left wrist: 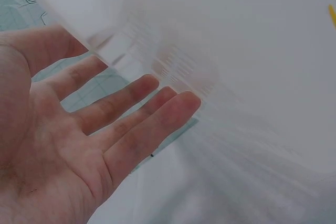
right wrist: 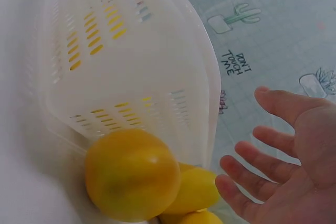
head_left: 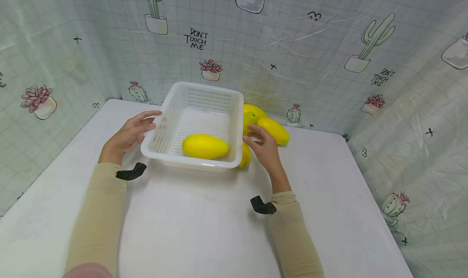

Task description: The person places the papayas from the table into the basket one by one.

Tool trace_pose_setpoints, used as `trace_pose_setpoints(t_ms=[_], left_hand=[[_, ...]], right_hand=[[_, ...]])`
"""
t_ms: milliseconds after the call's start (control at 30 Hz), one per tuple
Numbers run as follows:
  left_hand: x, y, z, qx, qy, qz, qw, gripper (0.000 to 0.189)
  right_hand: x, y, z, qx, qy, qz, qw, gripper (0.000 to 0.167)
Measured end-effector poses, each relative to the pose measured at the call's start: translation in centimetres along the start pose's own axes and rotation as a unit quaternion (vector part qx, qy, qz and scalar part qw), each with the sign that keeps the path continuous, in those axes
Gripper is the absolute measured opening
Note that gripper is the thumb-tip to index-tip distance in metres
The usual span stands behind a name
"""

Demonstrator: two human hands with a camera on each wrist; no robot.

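A white plastic basket (head_left: 204, 117) with slotted walls stands between the two hands, one yellow mango (head_left: 204, 146) lying in it near the front wall. At the basket's left side is my left hand (head_left: 129, 133); in the left wrist view its fingers are extended, with fingertips right at the wall. My right hand (head_left: 264, 146) is by the right rim. The right wrist view shows its fingers spread and nothing in its grasp. Several more yellow mangoes (head_left: 273, 131) lie beyond the basket's right side, partly hidden by it. The nearest mango (right wrist: 132, 174) is close against the outer wall.
The white table (head_left: 204, 221) reaches to a curtain (head_left: 285, 38) printed with cacti, which hangs behind and along both sides. Black curved pieces (head_left: 132, 172) stick out at both wrists, near the beige sleeves (head_left: 98, 213).
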State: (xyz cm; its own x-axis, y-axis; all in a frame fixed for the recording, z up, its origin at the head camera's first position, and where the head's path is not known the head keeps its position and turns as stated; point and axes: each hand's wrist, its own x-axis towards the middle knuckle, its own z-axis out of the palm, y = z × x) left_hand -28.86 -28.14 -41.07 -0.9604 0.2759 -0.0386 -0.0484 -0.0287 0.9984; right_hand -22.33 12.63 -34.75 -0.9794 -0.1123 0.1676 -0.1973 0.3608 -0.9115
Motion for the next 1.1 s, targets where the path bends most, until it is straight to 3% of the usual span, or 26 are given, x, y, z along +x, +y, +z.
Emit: trace_pose_setpoints(t_ms=[233,467,1100], left_hand=[[-0.1,0.1,0.1,-0.003,0.0,0.003,1.0,0.049],[-0.1,0.2,0.1,0.01,0.004,0.0,0.9999,0.05],[-0.1,0.4,0.2,0.006,0.005,-0.006,0.9999,0.049]], right_hand=[[0.0,0.4,-0.1,-0.004,0.002,0.013,0.9999,0.045],[1.1,4.4,-0.2,0.0,0.013,-0.013,0.9998,0.043],[0.6,4.9,-0.6,0.018,-0.006,0.016,0.9997,0.051]])
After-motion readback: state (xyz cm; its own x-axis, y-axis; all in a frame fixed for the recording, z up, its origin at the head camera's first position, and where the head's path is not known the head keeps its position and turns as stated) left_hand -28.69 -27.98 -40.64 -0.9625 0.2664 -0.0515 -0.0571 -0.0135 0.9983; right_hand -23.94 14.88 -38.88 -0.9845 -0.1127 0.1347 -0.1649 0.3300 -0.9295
